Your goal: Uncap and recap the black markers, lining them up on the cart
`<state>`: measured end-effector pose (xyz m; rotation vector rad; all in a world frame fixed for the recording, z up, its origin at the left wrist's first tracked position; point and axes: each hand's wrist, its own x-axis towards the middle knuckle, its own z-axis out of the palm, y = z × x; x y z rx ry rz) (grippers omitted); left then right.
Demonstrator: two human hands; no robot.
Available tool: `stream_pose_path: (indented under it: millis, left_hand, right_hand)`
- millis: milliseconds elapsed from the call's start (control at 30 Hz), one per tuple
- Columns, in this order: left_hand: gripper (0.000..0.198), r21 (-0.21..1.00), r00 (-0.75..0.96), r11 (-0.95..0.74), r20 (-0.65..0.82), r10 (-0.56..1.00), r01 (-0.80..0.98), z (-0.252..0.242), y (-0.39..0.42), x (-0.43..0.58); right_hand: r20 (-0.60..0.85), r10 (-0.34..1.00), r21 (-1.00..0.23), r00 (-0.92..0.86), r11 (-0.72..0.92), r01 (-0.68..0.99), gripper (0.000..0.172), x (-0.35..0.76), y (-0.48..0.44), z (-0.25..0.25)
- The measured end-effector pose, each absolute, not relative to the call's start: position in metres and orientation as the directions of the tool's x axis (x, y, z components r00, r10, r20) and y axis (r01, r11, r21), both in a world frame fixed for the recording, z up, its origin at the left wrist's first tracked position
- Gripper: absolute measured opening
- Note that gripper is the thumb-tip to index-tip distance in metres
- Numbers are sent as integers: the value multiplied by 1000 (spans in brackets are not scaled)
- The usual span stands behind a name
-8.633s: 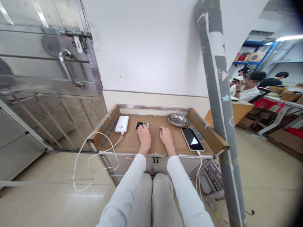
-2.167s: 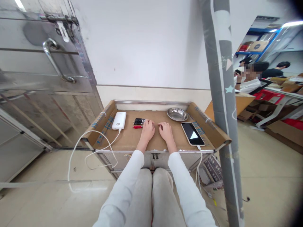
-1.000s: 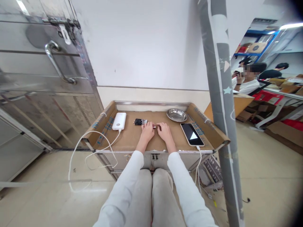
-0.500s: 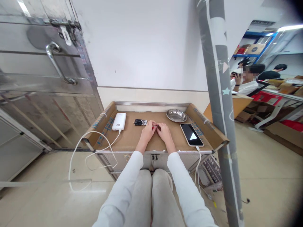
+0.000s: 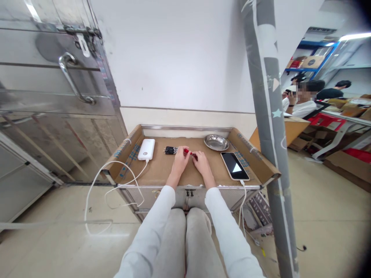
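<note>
Over the middle of the cardboard-covered table (image 5: 162, 172), my left hand (image 5: 180, 160) is closed on a slim red pen-like piece (image 5: 188, 152). Its exact kind is too small to make out. At the piece's right end, the fingers of my right hand (image 5: 201, 161) are pinched together, and they partly hide that end. Just left of my left hand lies a row of several slim black pen-like pieces (image 5: 169, 150) with pale tips. My left fingers hide part of that row.
A white power bank (image 5: 146, 149) with a cable lies left. A metal dish (image 5: 216, 142) stands back right, with a phone (image 5: 235, 166) in front of it. Cardboard side walls edge the table. A grey wrapped pole (image 5: 268, 100) rises at the right; people sit beyond it.
My left hand has shifted slightly up and its fingers have lifted, so more of the red piece shows between the hands. The right hand stays almost in place.
</note>
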<state>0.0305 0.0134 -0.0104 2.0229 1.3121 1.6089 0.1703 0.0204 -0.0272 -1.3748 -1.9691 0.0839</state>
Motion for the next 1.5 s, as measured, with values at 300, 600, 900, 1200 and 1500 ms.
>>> stream_pose_path:
  millis: [300,600,900,1200,1500]
  left_hand:
    - [11,671,-102,-552,675,730,494,-3,8,30]
    - [7,674,-188,-486,672,716,557,-5,10,27]
    - [8,641,-163,-390,631,759,661,-8,13,26]
    - [15,434,46,-353,576,816,829,-20,19,29]
    - [19,312,151,-317,457,877,896,-14,11,32]
  right_hand:
    - [514,844,-471,-154,427,772,28,171,23,-29]
    - [508,851,-489,-132,411,770,26,170,21,-27]
    - [508,855,-500,-106,393,771,25,171,23,-29]
    - [505,850,-482,-151,423,767,24,170,21,-26]
    - [536,828,-454,-165,448,770,23,171,22,-28]
